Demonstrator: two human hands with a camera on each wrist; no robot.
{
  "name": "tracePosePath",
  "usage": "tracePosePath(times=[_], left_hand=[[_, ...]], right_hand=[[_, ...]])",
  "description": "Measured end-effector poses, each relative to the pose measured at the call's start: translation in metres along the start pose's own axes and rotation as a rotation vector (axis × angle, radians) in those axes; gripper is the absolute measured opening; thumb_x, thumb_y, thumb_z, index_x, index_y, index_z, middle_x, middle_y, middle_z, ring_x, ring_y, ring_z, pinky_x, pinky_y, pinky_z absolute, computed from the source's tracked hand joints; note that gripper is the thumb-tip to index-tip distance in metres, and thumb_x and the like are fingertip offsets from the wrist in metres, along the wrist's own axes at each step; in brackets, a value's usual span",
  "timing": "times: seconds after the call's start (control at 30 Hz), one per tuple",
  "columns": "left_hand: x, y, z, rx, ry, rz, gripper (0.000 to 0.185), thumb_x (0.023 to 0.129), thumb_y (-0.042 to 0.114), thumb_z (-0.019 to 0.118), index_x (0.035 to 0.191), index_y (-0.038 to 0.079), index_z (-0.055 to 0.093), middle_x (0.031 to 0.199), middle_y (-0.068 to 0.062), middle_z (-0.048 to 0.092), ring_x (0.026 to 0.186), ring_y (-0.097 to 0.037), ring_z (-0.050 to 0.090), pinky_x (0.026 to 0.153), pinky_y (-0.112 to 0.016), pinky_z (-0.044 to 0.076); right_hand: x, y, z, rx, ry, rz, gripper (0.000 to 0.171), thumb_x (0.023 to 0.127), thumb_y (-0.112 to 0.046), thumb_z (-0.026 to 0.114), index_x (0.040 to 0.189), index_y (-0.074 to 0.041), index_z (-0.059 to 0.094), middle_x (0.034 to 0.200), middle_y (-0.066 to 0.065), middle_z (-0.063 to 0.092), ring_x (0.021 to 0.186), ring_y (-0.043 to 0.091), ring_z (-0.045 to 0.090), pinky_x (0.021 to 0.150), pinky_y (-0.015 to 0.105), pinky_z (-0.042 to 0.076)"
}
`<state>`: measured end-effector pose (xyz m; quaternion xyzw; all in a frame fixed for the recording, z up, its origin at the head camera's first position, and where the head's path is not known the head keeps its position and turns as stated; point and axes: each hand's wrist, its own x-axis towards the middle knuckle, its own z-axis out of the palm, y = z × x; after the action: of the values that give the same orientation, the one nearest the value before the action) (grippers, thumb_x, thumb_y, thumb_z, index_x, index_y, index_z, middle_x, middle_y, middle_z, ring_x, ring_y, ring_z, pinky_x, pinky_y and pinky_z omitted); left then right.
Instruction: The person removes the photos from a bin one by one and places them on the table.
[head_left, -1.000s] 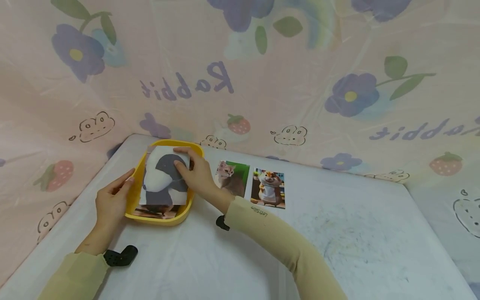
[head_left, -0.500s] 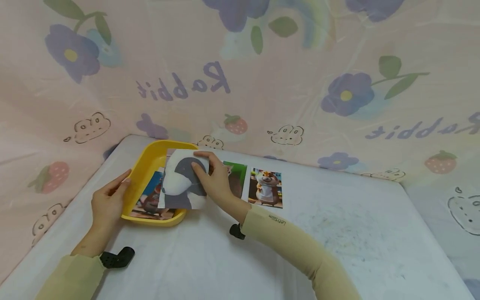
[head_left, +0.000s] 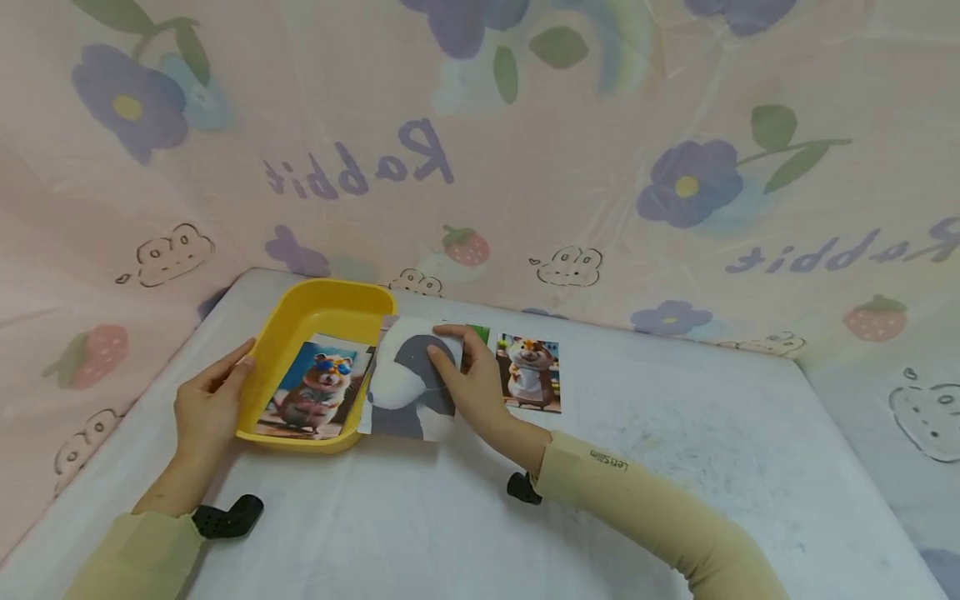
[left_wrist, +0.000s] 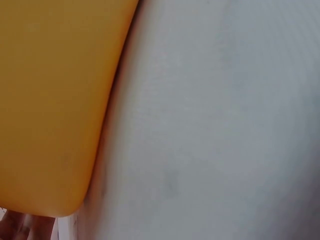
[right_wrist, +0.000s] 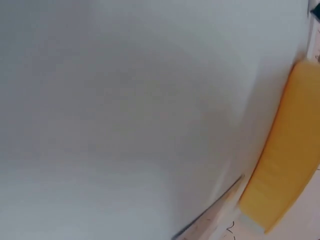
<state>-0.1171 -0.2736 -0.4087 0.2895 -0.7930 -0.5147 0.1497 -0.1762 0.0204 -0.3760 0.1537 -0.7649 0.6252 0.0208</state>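
My right hand (head_left: pixel 486 392) pinches a photo card (head_left: pixel 397 383) with a white and grey picture, thumb on its face. The card overlaps the right rim of a yellow tray (head_left: pixel 322 283) in the head view. At the tray's left side, my left hand (head_left: pixel 204 417) grips the rim; its fingertips (left_wrist: pixel 40 227) show beyond the tray's end in the left wrist view. Inside the tray lies a photo card of a hamster in sunglasses (head_left: pixel 318 392) on blue. In the right wrist view, the edge of the held card (right_wrist: pixel 212 216) shows near the yellow wall.
On the white table (head_left: pixel 637 500), right of the tray, lies a hamster-in-apron photo card (head_left: pixel 532 375). Beside it a green-backed photo card (head_left: pixel 477 335) is mostly hidden behind my right hand and the held card. A patterned curtain (head_left: pixel 600 167) stands behind the table.
My right hand has drawn the white and grey card out of the tray to the right, uncovering the sunglasses hamster card and covering most of the green-backed one. The left hand stays on the tray.
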Motion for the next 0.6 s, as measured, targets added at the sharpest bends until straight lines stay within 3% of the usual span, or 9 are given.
tracePosePath(times=[0.13, 0.37, 0.5, 0.6], left_hand=[[0.001, 0.000, -0.001, 0.002, -0.004, -0.005, 0.039, 0.096, 0.044, 0.053, 0.133, 0.032, 0.056, 0.139, -0.002, 0.055, 0.103, 0.002, 0.052, 0.078, -0.006, 0.044], [0.001, -0.002, 0.000, 0.000, 0.002, -0.007, 0.039, 0.096, 0.043, 0.052, 0.133, 0.032, 0.056, 0.140, 0.000, 0.054, 0.110, -0.002, 0.052, 0.090, -0.014, 0.046], [0.001, -0.001, 0.000, -0.010, -0.008, -0.021, 0.038, 0.096, 0.043, 0.052, 0.133, 0.033, 0.055, 0.141, 0.001, 0.053, 0.113, -0.004, 0.052, 0.092, -0.016, 0.046], [0.001, 0.000, 0.001, -0.007, -0.011, -0.020, 0.039, 0.097, 0.043, 0.052, 0.134, 0.032, 0.055, 0.142, 0.001, 0.052, 0.116, -0.005, 0.051, 0.094, -0.017, 0.046]], right_hand=[[-0.010, 0.000, -0.012, -0.019, -0.023, 0.006, 0.031, 0.092, -0.016, 0.065, 0.122, -0.012, 0.060, 0.118, 0.008, 0.065, 0.097, 0.014, 0.059, 0.075, 0.018, 0.048], [-0.026, 0.004, -0.024, -0.115, -0.062, 0.069, 0.034, 0.091, -0.014, 0.066, 0.124, -0.011, 0.058, 0.114, 0.010, 0.065, 0.088, 0.014, 0.056, 0.069, 0.019, 0.046], [-0.036, 0.007, -0.028, -0.198, -0.079, 0.096, 0.035, 0.091, -0.017, 0.066, 0.124, -0.012, 0.057, 0.086, 0.006, 0.060, 0.069, 0.009, 0.046, 0.059, 0.019, 0.038], [-0.042, 0.010, -0.031, -0.231, -0.094, 0.106, 0.036, 0.090, -0.016, 0.067, 0.124, -0.010, 0.057, 0.081, 0.005, 0.059, 0.066, 0.008, 0.045, 0.058, 0.019, 0.037]])
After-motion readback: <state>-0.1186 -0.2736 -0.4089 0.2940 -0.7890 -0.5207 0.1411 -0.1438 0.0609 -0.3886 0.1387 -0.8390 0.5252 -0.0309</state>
